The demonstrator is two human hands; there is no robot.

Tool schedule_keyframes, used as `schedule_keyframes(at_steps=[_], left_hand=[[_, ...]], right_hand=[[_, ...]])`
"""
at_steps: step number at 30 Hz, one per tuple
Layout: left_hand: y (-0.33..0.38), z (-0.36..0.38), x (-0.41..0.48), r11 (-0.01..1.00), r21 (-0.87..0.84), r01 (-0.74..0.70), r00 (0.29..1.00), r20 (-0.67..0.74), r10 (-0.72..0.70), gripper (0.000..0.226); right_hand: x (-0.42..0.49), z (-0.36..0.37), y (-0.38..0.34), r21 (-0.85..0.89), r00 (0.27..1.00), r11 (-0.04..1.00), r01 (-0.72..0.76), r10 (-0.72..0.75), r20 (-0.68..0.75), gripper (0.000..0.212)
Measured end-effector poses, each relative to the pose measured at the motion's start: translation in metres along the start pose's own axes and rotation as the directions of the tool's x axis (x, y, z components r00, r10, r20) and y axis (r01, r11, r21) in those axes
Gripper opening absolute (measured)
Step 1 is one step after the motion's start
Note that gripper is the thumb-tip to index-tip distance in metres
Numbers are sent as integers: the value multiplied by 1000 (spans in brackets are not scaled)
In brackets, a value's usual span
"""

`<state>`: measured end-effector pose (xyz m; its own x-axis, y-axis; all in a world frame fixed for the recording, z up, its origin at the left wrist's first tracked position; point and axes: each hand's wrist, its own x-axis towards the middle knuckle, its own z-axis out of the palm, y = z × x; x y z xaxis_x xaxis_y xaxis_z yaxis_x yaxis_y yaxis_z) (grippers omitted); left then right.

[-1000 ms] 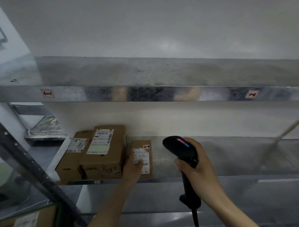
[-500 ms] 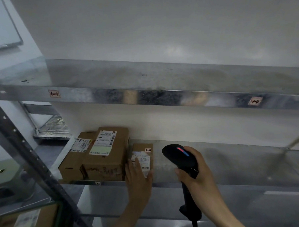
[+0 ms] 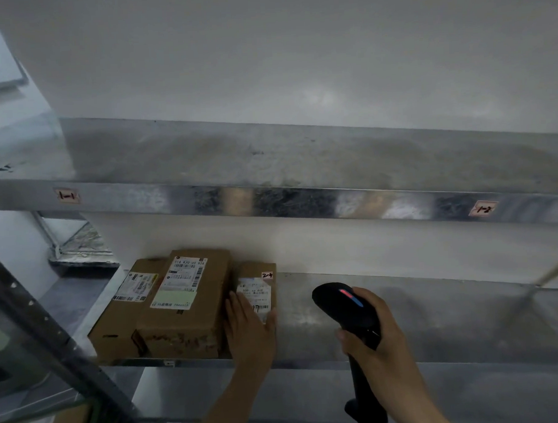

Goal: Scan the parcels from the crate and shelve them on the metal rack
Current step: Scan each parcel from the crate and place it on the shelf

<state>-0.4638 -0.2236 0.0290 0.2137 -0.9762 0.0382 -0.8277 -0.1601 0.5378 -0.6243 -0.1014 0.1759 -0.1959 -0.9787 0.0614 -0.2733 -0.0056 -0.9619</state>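
Metal shelf [image 3: 420, 320]: flat parcel [image 3: 116, 327], tall parcel [image 3: 186, 321], small parcel [image 3: 258, 271] in row, left end.

Three labelled brown parcels [image 3: 185, 298] lie side by side on rack shelf [image 3: 403, 314].

My left hand [image 3: 249, 335] reaches forward, palm down, fingers [image 3: 239, 310] straight and together, lying flat on the small parcel [image 3: 256, 287]. My right hand [image 3: 378, 344] is raised beside it, curled round the scanner [image 3: 339, 306], forearm rising from lower right.
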Motion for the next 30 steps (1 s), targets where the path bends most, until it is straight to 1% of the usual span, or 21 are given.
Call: schedule_keyframes(at_steps=[12, 16, 24, 27, 30], left_hand=[[4, -5, 16, 1000, -11, -26, 1000, 12, 26, 84], [7, -11, 11, 998, -55, -27, 1000, 4, 27, 84], [11, -35, -9, 973, -222, -69, 996, 38, 79, 85], [8, -49, -24, 959, -252, -128, 992, -22, 127, 84], [2, -66, -46, 940, -303, -158, 987, -84, 139, 86]], right_hand=[[5, -4, -3, 9, 1000, 1000, -3, 3, -9, 58], [2, -6, -4, 14, 1000, 1000, 12, -12, -17, 58], [-14, -7, -4, 8, 998, 998, 63, -63, -6, 60], [-22, -6, -4, -2, 996, 996, 88, -88, 13, 59], [-32, -2, -4, 11, 994, 995, 100, -100, 35, 59]])
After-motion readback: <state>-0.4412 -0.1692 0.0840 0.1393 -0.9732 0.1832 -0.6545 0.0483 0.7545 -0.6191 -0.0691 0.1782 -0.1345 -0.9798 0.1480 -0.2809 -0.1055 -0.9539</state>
